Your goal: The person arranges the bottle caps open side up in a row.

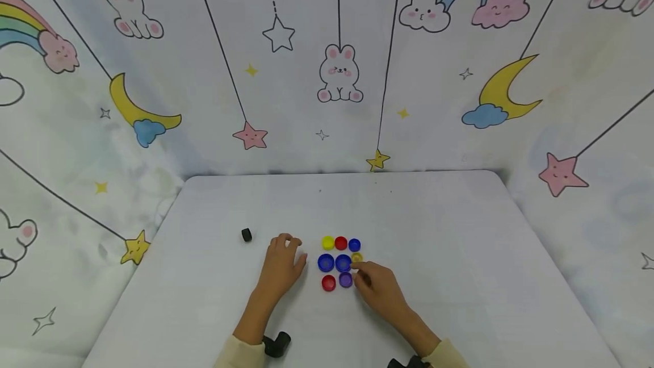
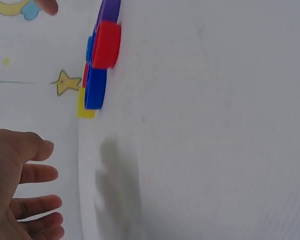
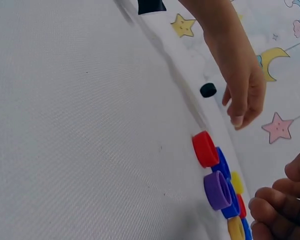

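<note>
Several round plastic caps lie grouped on the white table. At the back are a yellow cap (image 1: 328,243), a red cap (image 1: 340,243) and a small blue cap (image 1: 355,245). Two larger blue caps, left (image 1: 326,263) and right (image 1: 343,263), and an amber-yellow cap (image 1: 357,257) form the middle. In front lie another red cap (image 1: 328,283) and a purple cap (image 1: 346,280). My right hand (image 1: 380,288) is at the group's right side, index fingertip by the amber-yellow and right blue caps; contact is unclear. Left of the group, my left hand (image 1: 280,266) hovers with relaxed fingers, holding nothing.
A small black cap (image 1: 247,235) sits apart, left of my left hand. Black wrist cameras show by both sleeves, one beside the left wrist (image 1: 277,345). A patterned backdrop (image 1: 306,101) with moons, stars and rabbits surrounds the white table (image 1: 434,214).
</note>
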A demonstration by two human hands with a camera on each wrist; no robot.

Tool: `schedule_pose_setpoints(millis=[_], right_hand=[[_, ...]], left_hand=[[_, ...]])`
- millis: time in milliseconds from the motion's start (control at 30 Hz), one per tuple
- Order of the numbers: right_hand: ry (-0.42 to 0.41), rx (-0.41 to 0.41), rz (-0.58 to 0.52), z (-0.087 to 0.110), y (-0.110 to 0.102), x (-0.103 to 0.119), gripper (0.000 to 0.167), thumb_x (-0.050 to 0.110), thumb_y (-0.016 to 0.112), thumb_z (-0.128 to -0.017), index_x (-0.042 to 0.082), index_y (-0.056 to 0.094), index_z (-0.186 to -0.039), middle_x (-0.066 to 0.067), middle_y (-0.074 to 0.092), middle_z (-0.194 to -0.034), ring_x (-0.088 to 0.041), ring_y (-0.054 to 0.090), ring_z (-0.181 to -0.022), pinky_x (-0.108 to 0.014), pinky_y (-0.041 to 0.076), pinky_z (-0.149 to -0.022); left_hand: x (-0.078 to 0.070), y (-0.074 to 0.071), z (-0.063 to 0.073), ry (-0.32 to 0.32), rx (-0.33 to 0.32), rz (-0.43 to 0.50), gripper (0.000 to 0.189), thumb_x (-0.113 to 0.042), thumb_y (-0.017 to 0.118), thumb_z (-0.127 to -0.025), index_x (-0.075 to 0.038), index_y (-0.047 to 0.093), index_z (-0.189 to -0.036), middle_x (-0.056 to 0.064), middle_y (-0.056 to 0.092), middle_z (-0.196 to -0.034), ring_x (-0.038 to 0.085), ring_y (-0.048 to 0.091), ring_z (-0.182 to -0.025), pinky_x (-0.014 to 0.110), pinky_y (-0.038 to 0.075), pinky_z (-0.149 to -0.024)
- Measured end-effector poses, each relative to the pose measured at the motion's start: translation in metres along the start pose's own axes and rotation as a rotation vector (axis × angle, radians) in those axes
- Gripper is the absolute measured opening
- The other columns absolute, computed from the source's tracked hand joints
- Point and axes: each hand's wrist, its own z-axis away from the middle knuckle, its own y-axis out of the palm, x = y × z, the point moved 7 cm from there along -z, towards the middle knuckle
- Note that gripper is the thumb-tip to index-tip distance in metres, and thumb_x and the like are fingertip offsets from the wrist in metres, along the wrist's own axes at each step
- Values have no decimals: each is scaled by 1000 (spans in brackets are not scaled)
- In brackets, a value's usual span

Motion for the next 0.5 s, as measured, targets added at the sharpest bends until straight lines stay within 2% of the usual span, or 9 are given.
schedule_pose_setpoints(millis=[100, 233, 333, 433, 500], right_hand=[[-10, 3, -3, 0, 0, 0, 20, -3, 69, -84, 1, 72, -103, 7, 61, -75, 0, 48, -66, -18, 46, -58], [-39, 6, -6, 1, 0, 0, 20, -3, 68, -84, 1, 72, -103, 7, 60, -76, 1, 47, -66, -17, 45, -58], [-60, 18, -16, 1, 1, 0, 20, -2, 68, -84, 2, 72, -103, 8, 60, -76, 1, 47, -66, -17, 46, -58], [-61, 41, -20, 2, 2, -1, 19, -1, 68, -85, 3, 72, -104, 9, 60, -77, 1, 47, -66, -17, 46, -58], [-54, 54, -14, 2, 3, -2, 19, 0, 68, -86, 3, 72, -104, 9, 60, -77, 1, 47, -66, -17, 47, -59]], left_hand=[[18, -4, -6, -66, 26, -42, 30, -19, 73, -86, -2, 65, -109, 22, 57, -117, 39, 54, -108, 49, 46, -93], [38, -17, -20, -93, 27, -129, 32, -18, 73, -86, 3, 64, -110, 30, 55, -119, 46, 53, -110, 53, 47, -91], [56, -25, -28, -147, 34, -173, 35, -12, 70, -87, 7, 61, -115, 36, 49, -123, 52, 48, -113, 58, 46, -91], [80, -26, -31, -230, 102, -196, 41, -4, 63, -88, 10, 54, -125, 41, 39, -132, 56, 42, -117, 61, 44, -91], [95, -26, -31, -267, 164, -211, 44, 0, 60, -87, 12, 50, -129, 42, 35, -136, 57, 44, -115, 61, 45, -89]])
